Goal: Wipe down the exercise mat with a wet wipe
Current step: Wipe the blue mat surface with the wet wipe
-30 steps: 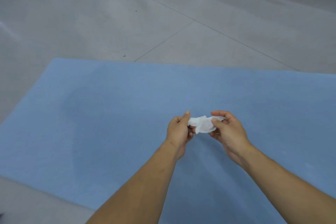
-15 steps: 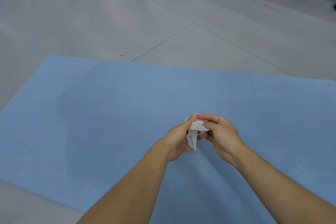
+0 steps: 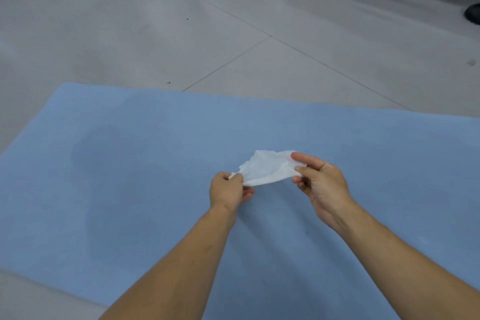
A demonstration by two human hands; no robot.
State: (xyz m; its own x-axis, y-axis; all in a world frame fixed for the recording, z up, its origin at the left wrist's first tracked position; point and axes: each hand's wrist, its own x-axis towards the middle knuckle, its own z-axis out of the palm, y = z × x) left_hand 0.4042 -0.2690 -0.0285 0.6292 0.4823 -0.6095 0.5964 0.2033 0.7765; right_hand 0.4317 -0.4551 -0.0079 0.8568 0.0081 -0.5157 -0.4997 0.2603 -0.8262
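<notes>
A person's left hand (image 3: pixel 228 191) and right hand (image 3: pixel 322 184) pinch opposite ends of a white wet wipe (image 3: pixel 267 170), stretched between them over a blue exercise mat (image 3: pixel 130 189). Bare mat spreads wide toward 9 o'clock; beyond its far edge at 12 o'clock lies grey tiled floor (image 3: pixel 155 21).

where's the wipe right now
In the head view the wipe is stretched between the left hand and right hand, held above the blue mat, right of centre.
</notes>
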